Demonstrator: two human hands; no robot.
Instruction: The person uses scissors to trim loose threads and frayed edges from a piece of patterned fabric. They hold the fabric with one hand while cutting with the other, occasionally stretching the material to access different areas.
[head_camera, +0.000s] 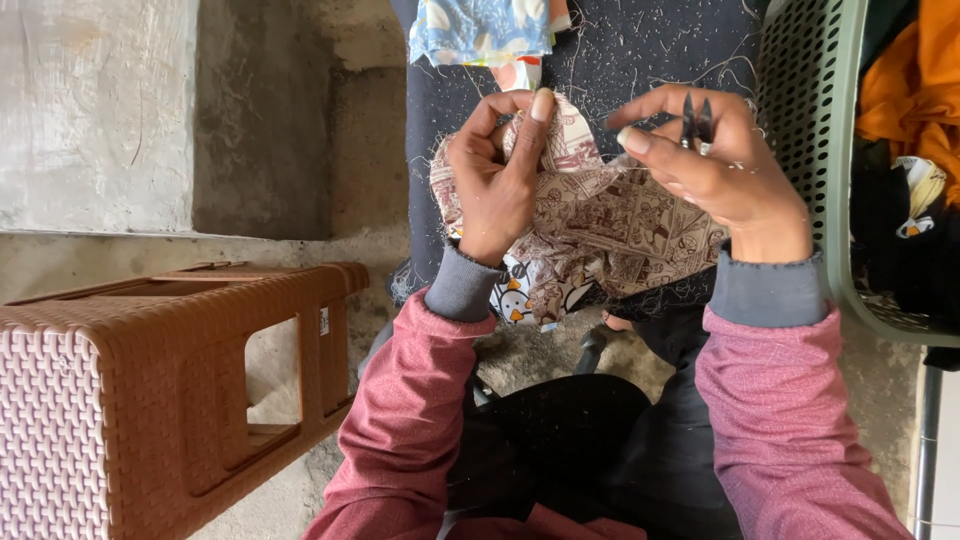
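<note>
My left hand (497, 175) pinches the upper edge of a brown comic-print cloth (610, 235) between thumb and fingers. My right hand (715, 160) holds small dark thread snips (697, 122), blades pointing up, and its thumb and forefinger pinch a thin thread coming off the cloth. The cloth lies over my lap on a dark fabric (620, 50) strewn with thread bits. Both sleeves are dark pink with grey cuffs.
A brown woven-look plastic stool (170, 390) stands at the left on the concrete floor. A green perforated plastic basket (835, 170) at the right holds orange and dark clothes. A blue patterned cloth (480, 30) lies at the top.
</note>
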